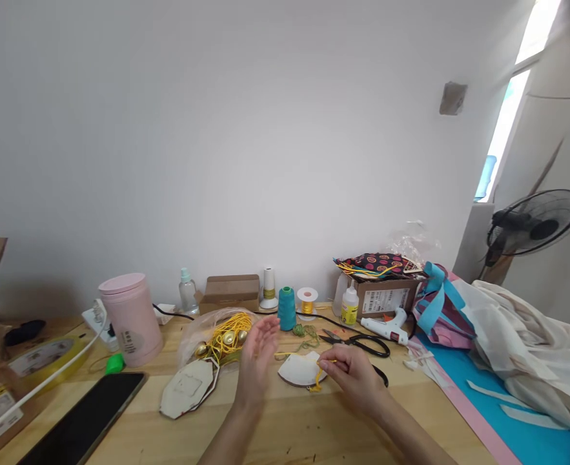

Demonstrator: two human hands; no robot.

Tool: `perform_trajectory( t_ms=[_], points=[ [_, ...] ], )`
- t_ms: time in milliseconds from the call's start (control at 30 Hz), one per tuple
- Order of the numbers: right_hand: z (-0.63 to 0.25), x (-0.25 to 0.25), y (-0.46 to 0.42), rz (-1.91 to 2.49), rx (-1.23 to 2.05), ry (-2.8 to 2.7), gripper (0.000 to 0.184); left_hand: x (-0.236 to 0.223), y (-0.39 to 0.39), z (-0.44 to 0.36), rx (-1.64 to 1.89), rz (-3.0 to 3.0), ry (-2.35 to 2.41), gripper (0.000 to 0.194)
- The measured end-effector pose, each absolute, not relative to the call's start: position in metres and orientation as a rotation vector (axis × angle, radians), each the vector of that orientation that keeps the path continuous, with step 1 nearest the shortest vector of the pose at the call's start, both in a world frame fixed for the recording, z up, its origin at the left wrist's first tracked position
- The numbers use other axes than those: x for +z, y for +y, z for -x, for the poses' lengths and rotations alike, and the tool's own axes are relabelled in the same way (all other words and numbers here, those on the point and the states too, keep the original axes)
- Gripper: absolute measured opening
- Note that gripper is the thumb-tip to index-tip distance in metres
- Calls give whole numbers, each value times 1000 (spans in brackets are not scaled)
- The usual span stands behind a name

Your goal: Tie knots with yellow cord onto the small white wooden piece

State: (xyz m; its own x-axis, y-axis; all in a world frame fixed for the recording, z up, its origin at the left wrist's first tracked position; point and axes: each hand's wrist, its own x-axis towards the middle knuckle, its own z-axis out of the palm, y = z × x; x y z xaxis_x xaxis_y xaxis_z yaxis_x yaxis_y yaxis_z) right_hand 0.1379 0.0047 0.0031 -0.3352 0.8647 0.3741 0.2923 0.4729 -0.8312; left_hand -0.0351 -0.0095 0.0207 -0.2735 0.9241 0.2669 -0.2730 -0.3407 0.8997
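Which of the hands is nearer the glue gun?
Right. The right hand, pinching yellow cord, is in front and left of the glue gun; the left hand is farther left.

- We look out from a single camera worn on the head, facing forward and down.
- We see the wall [265,142] across the upper half, the tabletop [289,429] along the bottom.
- We sit near the work: the left hand [258,345] and right hand [355,374] show below centre.
- Our wide view reaches a fan [539,223] at far right.
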Motion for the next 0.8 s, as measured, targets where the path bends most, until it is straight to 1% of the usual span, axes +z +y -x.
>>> perform_trajectory(
  t_ms=[67,133,200,300,500,667,800],
  points=[
    [-138,3,3,1018,658,-1968,22,25,-16,32,1774,-1324,1037,32],
    [-138,3,2,1031,527,-2049,20,25,-23,25,1567,-1613,1081,37],
    [-137,3,1,1019,466,-2096,19,21,-27,18,1370,-1775,1118,39],
    [-137,3,1,1017,443,-2118,20,14,-28,11,1160,-1956,1193,30],
    [-135,2,2,1044,415,-2115,17,12,-23,18,1035,-2010,1331,22],
    [-133,2,0,1005,414,-2108,16,15,-20,27,999,-1921,1227,24],
    [-134,2,0,990,410,-2103,18,14,-19,28,1001,-1949,1258,24]
  ],
)
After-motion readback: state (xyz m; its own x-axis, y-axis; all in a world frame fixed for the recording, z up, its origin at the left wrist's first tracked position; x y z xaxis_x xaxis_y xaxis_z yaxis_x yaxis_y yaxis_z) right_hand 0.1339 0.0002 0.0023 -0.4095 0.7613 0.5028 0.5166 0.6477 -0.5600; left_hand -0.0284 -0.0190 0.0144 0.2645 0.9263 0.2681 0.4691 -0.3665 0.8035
